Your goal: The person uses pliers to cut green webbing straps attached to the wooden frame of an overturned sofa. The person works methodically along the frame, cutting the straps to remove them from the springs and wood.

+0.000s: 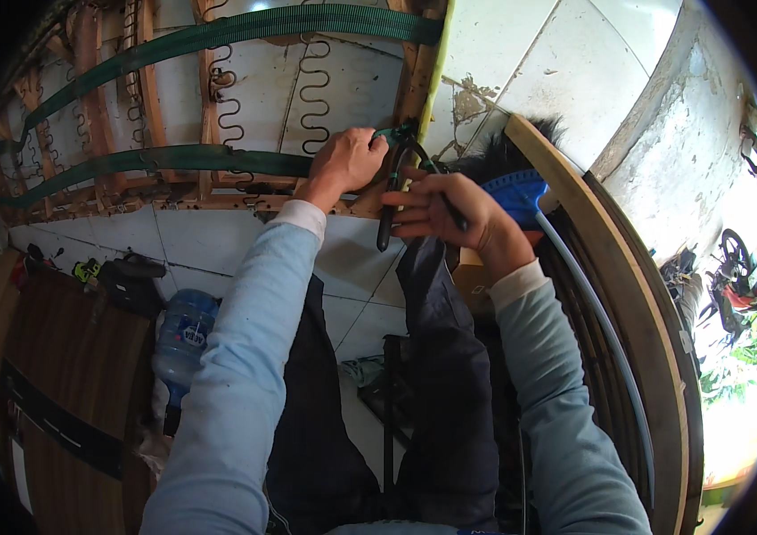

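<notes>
A wooden seat frame (203, 116) with zigzag springs (314, 89) and two green webbing straps (262, 161) fills the upper left. My left hand (347, 165) grips the lower strap's right end at the frame's corner. Dark-handled pliers (384, 234) stand with their head at that corner, their handles spread apart. My right hand (450, 209) holds them loosely from beside, palm partly turned up and fingers extended across the handles. The pliers' jaws and what they touch are too hidden to make out.
Long wooden boards (614, 294) and a blue broom (512, 201) lie at right. A blue water jug (184, 343), black case (131, 283) and brown panel (66, 374) are lower left. Tiled floor (530, 71) shows around the frame; a motorbike (735, 294) is outside at right.
</notes>
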Tool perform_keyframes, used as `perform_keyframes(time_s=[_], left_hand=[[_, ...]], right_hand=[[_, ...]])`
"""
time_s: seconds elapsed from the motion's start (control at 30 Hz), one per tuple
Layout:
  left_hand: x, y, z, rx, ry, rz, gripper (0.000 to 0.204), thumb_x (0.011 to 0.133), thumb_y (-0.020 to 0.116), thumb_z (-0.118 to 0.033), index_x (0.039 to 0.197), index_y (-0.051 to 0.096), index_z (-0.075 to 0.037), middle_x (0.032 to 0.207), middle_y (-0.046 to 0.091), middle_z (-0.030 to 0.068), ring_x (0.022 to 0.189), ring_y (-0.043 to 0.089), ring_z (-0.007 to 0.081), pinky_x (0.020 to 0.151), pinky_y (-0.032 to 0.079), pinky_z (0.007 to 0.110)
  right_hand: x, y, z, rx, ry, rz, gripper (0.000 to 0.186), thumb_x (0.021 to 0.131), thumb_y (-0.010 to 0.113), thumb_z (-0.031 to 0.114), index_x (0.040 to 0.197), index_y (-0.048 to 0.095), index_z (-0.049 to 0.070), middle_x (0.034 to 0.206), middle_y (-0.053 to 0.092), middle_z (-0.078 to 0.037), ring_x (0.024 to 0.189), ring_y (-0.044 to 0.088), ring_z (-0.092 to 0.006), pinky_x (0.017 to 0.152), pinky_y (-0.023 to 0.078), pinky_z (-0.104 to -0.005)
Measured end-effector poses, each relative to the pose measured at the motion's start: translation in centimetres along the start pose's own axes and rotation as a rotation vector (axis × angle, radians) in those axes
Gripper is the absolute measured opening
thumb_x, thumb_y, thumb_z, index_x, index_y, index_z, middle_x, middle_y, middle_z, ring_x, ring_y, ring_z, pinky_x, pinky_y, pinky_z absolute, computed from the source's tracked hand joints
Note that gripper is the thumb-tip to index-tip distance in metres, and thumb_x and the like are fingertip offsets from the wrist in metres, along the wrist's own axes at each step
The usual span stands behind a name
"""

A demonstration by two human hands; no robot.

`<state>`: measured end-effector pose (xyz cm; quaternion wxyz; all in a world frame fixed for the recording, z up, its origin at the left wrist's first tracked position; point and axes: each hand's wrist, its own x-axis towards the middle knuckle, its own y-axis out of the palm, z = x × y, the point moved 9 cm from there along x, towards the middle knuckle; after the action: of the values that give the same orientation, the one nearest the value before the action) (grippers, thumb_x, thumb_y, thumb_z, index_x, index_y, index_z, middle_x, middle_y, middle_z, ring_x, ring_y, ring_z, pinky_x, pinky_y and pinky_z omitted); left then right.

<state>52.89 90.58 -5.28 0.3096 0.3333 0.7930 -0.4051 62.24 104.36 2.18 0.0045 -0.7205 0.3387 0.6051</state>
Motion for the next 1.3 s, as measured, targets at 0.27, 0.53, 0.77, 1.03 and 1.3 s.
perform_keyframes(time_s=[0.27,0.53,0.77,1.03,1.3], left_hand=[[0.0,-2.0,-2.8,0.190,0.201,0.109,0.036,0.103,0.052,-0.039,0.101,0.068,-0.007,0.095,0.073,0.0217,0.090,0.068,0.0479,0.079,0.054,0.055],[-3.0,1.5,-1.0,0.040,0.075,0.041,0.040,0.107,0.049,-0.040,0.100,0.067,-0.006,0.092,0.072,0.0244,0.088,0.068,0.0492,0.076,0.055,0.057],[-4.5,3.9,-0.9,-0.183,-0.047,-0.025,0.045,0.110,0.045,-0.037,0.097,0.067,0.000,0.091,0.073,0.0230,0.090,0.070,0.0464,0.080,0.055,0.053],[-5.3,3.9,-1.1,-0.178,-0.067,-0.036,0.044,0.111,0.045,-0.035,0.096,0.066,0.000,0.087,0.071,0.0228,0.086,0.068,0.0468,0.076,0.053,0.054],[-5.4,4.8,-2.2,-0.261,-0.067,-0.002,0.042,0.111,0.046,-0.034,0.094,0.064,0.000,0.085,0.069,0.0247,0.081,0.066,0.0462,0.073,0.050,0.053]], right_hand=[[-0.2,0.3,1.8,0.159,0.001,0.089,0.022,0.104,0.057,0.018,0.122,0.059,0.006,0.125,0.064,-0.017,0.111,0.066,-0.0337,0.104,0.053,-0.0529],[0.5,-1.3,-2.0,-0.255,-0.101,-0.206,0.019,0.104,0.062,0.017,0.120,0.059,0.007,0.097,0.069,-0.008,0.077,0.067,-0.0203,0.070,0.061,-0.0441],[4.8,-9.7,-2.6,-1.316,-1.053,-0.712,0.062,0.097,0.064,0.011,0.156,0.045,0.008,0.111,0.070,-0.023,0.094,0.070,-0.0455,0.081,0.058,-0.0492],[9.1,-11.7,-1.2,-1.377,-1.206,-0.791,0.057,0.089,0.067,0.007,0.144,0.053,0.012,0.111,0.069,-0.014,0.097,0.071,-0.0399,0.079,0.058,-0.0496],[9.8,-14.0,4.3,-1.532,-1.380,-0.409,0.054,0.080,0.070,0.000,0.131,0.057,0.009,0.100,0.067,-0.012,0.096,0.069,-0.0351,0.078,0.057,-0.0434]])
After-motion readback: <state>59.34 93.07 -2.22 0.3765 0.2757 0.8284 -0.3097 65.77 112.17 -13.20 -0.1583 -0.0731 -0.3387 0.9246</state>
